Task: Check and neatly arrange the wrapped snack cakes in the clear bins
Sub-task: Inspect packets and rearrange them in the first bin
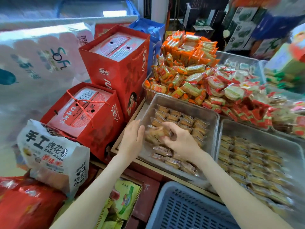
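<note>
Clear bin (182, 101) holds wrapped snack cakes (186, 121); right hand (180, 140) curls its fingers (167, 125) round a few, left hand (132, 139) straight-fingered, pressed together, beside them

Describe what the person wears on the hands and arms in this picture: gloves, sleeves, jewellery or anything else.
Nothing worn is visible. The left hand and the right hand have no gloves, and no ring, watch or bracelet shows. Both arms are uncovered right down to the picture's lower edge, so no sleeve is in view. The picture is slightly blurred, so fine marks cannot be told.
</note>
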{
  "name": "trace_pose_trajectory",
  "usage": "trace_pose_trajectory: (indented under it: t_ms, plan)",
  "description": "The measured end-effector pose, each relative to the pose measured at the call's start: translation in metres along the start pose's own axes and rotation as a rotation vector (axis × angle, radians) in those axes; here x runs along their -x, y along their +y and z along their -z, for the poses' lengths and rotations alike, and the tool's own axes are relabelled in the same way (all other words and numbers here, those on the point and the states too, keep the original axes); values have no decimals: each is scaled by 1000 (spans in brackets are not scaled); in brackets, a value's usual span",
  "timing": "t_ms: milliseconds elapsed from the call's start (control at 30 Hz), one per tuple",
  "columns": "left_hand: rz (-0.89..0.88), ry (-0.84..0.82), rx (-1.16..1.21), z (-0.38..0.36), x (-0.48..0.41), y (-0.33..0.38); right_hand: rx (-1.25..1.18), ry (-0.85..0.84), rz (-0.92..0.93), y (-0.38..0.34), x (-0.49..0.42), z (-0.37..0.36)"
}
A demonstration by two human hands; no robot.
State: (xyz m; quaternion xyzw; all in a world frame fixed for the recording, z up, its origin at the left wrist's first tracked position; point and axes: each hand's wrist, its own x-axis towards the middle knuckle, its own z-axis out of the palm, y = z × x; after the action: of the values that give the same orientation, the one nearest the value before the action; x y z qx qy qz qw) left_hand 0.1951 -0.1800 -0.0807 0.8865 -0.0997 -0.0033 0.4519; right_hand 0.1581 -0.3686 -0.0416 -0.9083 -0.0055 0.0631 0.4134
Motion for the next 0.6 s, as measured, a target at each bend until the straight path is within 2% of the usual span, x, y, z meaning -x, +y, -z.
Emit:
trace_pose_trajectory:
  t_ms: [67,133,300,467,600]
  plan:
    - [79,-125,352,2,9,34,-230,127,-13,-5,25,25]
    - [178,-272,636,1,17,64,-482,171,-58,-10,52,44]
    - [138,-294,628,-7,38,117,-779,326,-121,-9,110,65]
    - [141,-289,544,-15,68,147,-787,535,-209,-5,154,68]
    - [106,-288,468,-18,85,154,-772,624,-278,4,179,67]
